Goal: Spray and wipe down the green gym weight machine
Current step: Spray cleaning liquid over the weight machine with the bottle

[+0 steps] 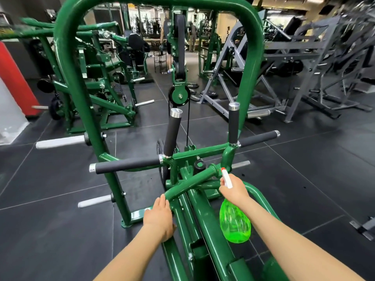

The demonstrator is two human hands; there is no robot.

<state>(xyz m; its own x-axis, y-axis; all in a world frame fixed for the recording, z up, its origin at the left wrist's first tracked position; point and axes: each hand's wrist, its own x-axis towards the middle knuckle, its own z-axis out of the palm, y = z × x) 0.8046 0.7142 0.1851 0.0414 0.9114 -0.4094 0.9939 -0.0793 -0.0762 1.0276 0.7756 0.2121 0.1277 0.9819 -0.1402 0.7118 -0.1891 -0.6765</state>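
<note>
Your right hand [233,189] grips the neck of the green spray bottle [235,224], whose body hangs below your wrist and whose white nozzle points at the green machine [203,216] just ahead. Your left hand [160,216] rests on the curved bar [188,184], fingers fairly straight over its lower end, gripping nothing.

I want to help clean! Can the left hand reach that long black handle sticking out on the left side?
Probably yes. The left hand rests on a green bar just below and nearer than the black handle. Only open air shows between them, and the hand holds nothing.
</note>
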